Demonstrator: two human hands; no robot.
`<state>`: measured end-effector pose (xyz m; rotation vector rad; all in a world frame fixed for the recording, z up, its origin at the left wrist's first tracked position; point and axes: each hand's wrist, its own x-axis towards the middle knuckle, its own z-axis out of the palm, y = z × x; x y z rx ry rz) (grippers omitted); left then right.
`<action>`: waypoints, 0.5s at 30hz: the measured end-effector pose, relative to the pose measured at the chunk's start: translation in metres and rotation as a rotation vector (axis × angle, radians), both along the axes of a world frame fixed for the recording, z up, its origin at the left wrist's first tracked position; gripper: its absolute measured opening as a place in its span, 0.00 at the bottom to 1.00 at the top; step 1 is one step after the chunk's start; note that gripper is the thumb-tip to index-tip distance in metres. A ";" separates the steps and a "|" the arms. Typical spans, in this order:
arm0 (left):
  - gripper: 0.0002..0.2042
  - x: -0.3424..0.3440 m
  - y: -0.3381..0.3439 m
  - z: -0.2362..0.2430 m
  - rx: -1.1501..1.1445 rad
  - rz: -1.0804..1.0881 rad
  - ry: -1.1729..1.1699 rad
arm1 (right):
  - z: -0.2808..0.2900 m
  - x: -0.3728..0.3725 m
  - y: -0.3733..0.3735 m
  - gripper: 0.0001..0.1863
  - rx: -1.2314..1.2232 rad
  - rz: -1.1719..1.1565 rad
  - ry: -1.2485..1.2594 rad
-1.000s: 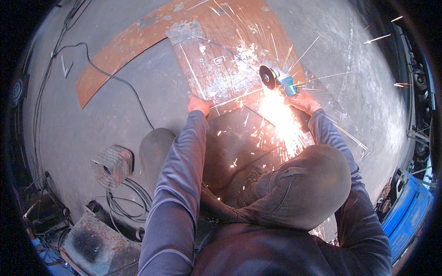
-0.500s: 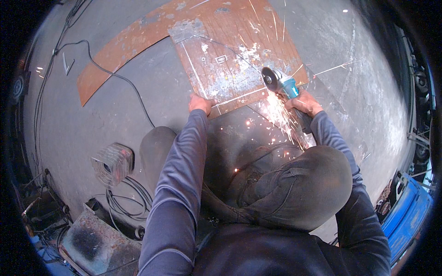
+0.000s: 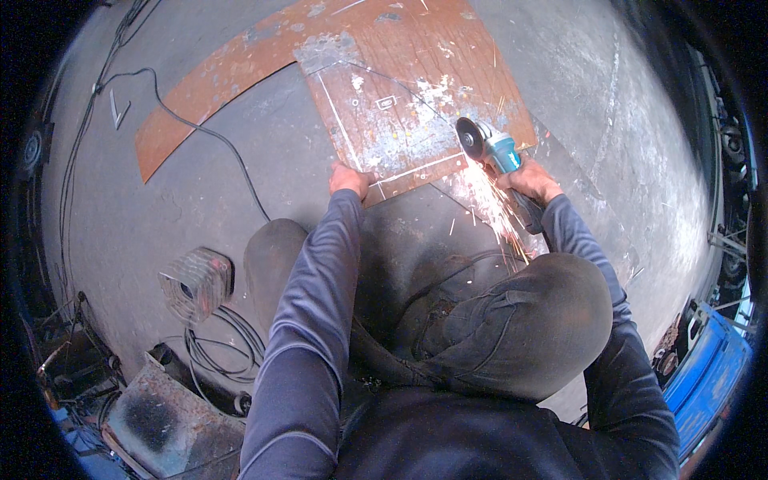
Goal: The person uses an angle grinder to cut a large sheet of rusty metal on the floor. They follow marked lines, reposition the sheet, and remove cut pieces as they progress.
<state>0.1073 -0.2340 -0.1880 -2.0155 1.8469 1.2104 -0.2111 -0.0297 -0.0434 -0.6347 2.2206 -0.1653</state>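
Observation:
A rusty brown steel sheet (image 3: 420, 60) lies on the floor before me, patched grey and marked with white lines. My left hand (image 3: 350, 180) grips its near edge at the left corner. My right hand (image 3: 530, 180) is closed on a teal angle grinder (image 3: 504, 152), whose cutting disc (image 3: 469, 138) is at the sheet's near edge, right of centre. Orange sparks (image 3: 492, 208) spray from there toward my bent right leg (image 3: 528, 320). The exact contact point of the disc is unclear.
A curved rusty strip (image 3: 200, 104) extends left. Cables (image 3: 216, 134) cross the floor at left. A ribbed metal box (image 3: 194, 284), coiled cable and a rusted metal piece (image 3: 160, 416) lie lower left. A blue metal object (image 3: 710, 368) stands at lower right, with dark clutter along both sides.
The spray of sparks has shrunk from a large bright glare to a narrower stream. The grinder and my right hand have shifted very slightly right; my left hand stays on the edge.

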 end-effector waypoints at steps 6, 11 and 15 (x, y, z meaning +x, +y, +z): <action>0.45 -0.009 0.003 0.020 0.072 0.043 0.047 | -0.004 -0.007 0.000 0.44 -0.045 -0.065 -0.059; 0.45 -0.005 0.001 0.014 0.049 0.042 0.047 | -0.004 -0.011 0.016 0.41 -0.164 -0.176 -0.147; 0.45 0.000 -0.001 -0.002 0.032 0.002 0.055 | 0.015 -0.004 0.024 0.39 -0.186 -0.177 -0.139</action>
